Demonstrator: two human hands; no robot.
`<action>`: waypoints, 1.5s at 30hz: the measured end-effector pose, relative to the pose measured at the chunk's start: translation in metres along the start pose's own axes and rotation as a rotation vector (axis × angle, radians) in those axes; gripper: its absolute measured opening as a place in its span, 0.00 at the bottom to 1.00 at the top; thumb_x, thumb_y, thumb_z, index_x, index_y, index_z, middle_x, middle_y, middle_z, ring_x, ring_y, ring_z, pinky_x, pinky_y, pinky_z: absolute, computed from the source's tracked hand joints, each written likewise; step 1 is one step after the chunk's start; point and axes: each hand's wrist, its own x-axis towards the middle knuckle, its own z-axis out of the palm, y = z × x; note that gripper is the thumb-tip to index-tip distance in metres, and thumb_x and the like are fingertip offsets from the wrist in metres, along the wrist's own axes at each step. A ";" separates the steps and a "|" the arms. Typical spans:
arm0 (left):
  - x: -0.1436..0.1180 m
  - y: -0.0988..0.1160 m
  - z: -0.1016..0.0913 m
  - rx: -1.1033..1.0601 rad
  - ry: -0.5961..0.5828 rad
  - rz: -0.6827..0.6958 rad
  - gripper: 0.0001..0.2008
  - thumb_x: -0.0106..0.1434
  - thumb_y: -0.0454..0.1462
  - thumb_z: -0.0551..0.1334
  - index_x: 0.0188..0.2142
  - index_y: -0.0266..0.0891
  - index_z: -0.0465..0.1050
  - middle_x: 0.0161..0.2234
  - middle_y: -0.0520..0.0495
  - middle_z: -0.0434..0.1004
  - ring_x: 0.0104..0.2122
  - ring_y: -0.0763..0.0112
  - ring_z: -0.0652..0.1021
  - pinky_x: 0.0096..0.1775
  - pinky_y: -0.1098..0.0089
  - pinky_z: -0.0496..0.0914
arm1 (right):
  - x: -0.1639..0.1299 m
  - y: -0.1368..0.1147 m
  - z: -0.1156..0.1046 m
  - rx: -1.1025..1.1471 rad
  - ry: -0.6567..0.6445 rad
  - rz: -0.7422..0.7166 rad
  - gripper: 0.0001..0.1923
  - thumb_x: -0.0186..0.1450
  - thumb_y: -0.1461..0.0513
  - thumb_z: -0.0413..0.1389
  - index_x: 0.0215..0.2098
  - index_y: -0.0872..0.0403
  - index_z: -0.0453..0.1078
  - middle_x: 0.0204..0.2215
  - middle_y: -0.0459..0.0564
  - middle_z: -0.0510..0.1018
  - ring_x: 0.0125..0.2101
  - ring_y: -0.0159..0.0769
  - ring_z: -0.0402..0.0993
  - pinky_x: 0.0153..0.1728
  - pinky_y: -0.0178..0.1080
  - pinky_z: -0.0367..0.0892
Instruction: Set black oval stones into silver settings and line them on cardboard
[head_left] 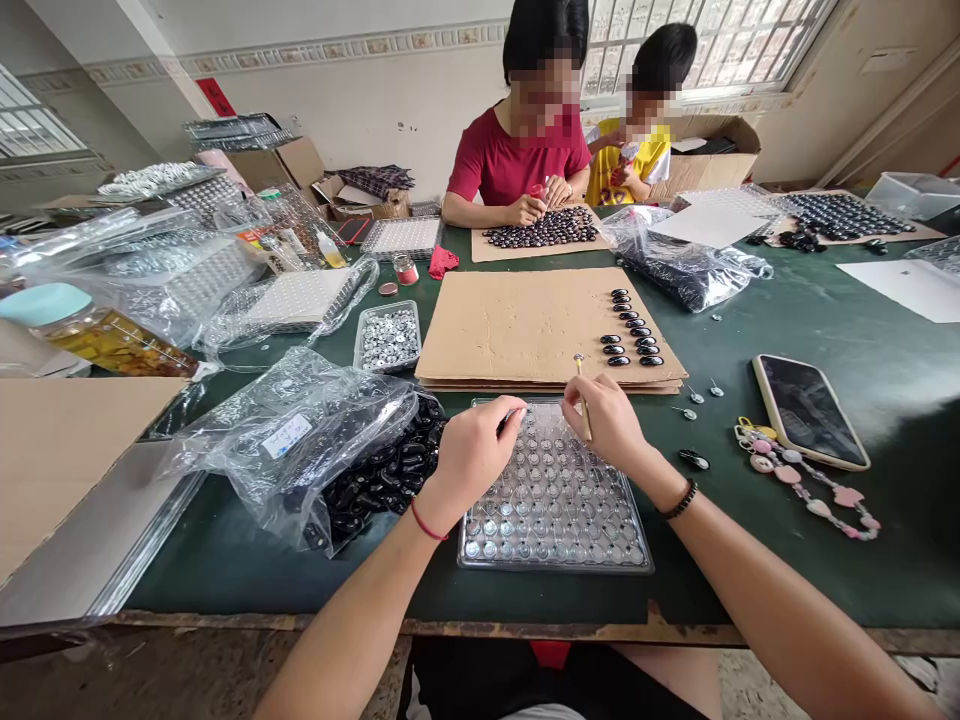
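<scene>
Thin stick [585, 418] in right hand [611, 425]

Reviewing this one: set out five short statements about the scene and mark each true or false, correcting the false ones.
1. The right hand holds a thin stick. True.
2. The phone lies to the left of the clear tray. False: the phone lies to the right of the clear tray.
3. The left hand has a small dark piece between its fingers. True.
4. The shiny black pieces on the cardboard in front of the tray are along its left edge. False: the shiny black pieces sit toward the right edge.
5. A dark beaded bracelet is on the right wrist. True.
</scene>
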 end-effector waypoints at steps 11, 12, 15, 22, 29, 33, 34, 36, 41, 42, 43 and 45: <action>0.004 -0.003 0.000 -0.123 0.014 -0.096 0.10 0.60 0.39 0.53 0.36 0.41 0.71 0.30 0.51 0.76 0.27 0.72 0.74 0.31 0.73 0.65 | 0.010 -0.003 0.011 -0.119 -0.036 0.077 0.02 0.56 0.64 0.51 0.26 0.54 0.63 0.19 0.49 0.70 0.28 0.39 0.60 0.28 0.36 0.49; 0.004 -0.002 0.001 -0.193 -0.002 -0.135 0.10 0.60 0.40 0.53 0.35 0.41 0.71 0.28 0.51 0.75 0.24 0.73 0.73 0.29 0.73 0.65 | 0.010 -0.003 0.011 -0.119 -0.031 0.085 0.02 0.56 0.64 0.50 0.26 0.53 0.63 0.19 0.49 0.70 0.28 0.39 0.60 0.28 0.36 0.49; 0.004 0.003 0.005 -0.507 -0.136 -0.275 0.11 0.58 0.43 0.55 0.34 0.40 0.71 0.20 0.54 0.70 0.17 0.77 0.68 0.21 0.75 0.63 | 0.010 -0.004 0.011 -0.120 -0.011 0.098 0.02 0.56 0.64 0.50 0.26 0.54 0.63 0.20 0.50 0.71 0.29 0.39 0.60 0.29 0.36 0.50; 0.000 0.016 0.010 -0.875 -0.308 -0.454 0.09 0.56 0.41 0.57 0.33 0.39 0.71 0.14 0.58 0.58 0.15 0.81 0.61 0.18 0.77 0.57 | 0.007 -0.006 0.012 -0.116 0.003 0.093 0.04 0.58 0.64 0.49 0.26 0.54 0.63 0.21 0.50 0.71 0.29 0.39 0.60 0.29 0.36 0.51; 0.000 0.016 0.011 -0.893 -0.301 -0.477 0.10 0.55 0.42 0.58 0.34 0.39 0.70 0.14 0.58 0.57 0.15 0.80 0.60 0.18 0.77 0.55 | 0.004 0.022 -0.019 -0.003 0.177 0.034 0.06 0.61 0.64 0.47 0.33 0.55 0.64 0.26 0.49 0.72 0.31 0.37 0.62 0.35 0.35 0.56; 0.001 0.013 0.011 -0.882 -0.296 -0.498 0.11 0.55 0.43 0.58 0.33 0.39 0.70 0.14 0.58 0.57 0.16 0.79 0.60 0.19 0.77 0.53 | -0.001 0.069 -0.043 -0.045 0.381 0.222 0.10 0.63 0.63 0.44 0.36 0.55 0.67 0.29 0.52 0.72 0.34 0.39 0.64 0.35 0.37 0.58; 0.001 0.013 0.011 -0.888 -0.306 -0.501 0.11 0.55 0.43 0.58 0.34 0.38 0.69 0.14 0.58 0.57 0.16 0.79 0.60 0.19 0.77 0.52 | -0.001 0.079 -0.045 -0.056 0.407 0.264 0.11 0.63 0.62 0.44 0.36 0.55 0.67 0.29 0.52 0.73 0.34 0.40 0.64 0.35 0.38 0.58; 0.001 0.014 0.010 -0.919 -0.333 -0.516 0.12 0.55 0.43 0.58 0.34 0.38 0.69 0.14 0.58 0.56 0.16 0.80 0.59 0.19 0.78 0.51 | 0.000 0.095 -0.045 -0.068 0.426 0.291 0.10 0.62 0.63 0.45 0.36 0.55 0.67 0.30 0.52 0.73 0.36 0.41 0.65 0.36 0.39 0.58; 0.000 0.016 0.005 -0.981 -0.373 -0.563 0.13 0.56 0.44 0.58 0.36 0.36 0.68 0.15 0.58 0.55 0.16 0.81 0.55 0.19 0.78 0.48 | 0.006 0.109 -0.032 -0.084 0.396 0.307 0.08 0.58 0.63 0.49 0.34 0.54 0.69 0.30 0.51 0.74 0.37 0.44 0.66 0.36 0.41 0.59; 0.000 0.016 0.005 -0.988 -0.374 -0.558 0.13 0.56 0.44 0.58 0.36 0.36 0.68 0.15 0.58 0.55 0.16 0.81 0.54 0.19 0.78 0.48 | 0.007 0.110 -0.030 -0.087 0.391 0.312 0.08 0.59 0.63 0.49 0.34 0.54 0.69 0.30 0.51 0.74 0.37 0.44 0.66 0.36 0.41 0.60; 0.000 0.016 0.004 -0.993 -0.373 -0.553 0.13 0.56 0.44 0.58 0.36 0.36 0.68 0.15 0.58 0.55 0.16 0.82 0.54 0.19 0.78 0.48 | 0.008 0.111 -0.028 -0.089 0.391 0.318 0.09 0.59 0.63 0.48 0.34 0.53 0.69 0.30 0.52 0.75 0.37 0.44 0.67 0.36 0.41 0.60; 0.000 0.015 0.005 -0.992 -0.367 -0.546 0.13 0.56 0.44 0.57 0.36 0.36 0.68 0.15 0.58 0.55 0.17 0.81 0.54 0.19 0.78 0.48 | 0.010 0.113 -0.025 -0.093 0.399 0.333 0.10 0.61 0.62 0.46 0.36 0.53 0.69 0.31 0.52 0.75 0.37 0.45 0.67 0.35 0.42 0.60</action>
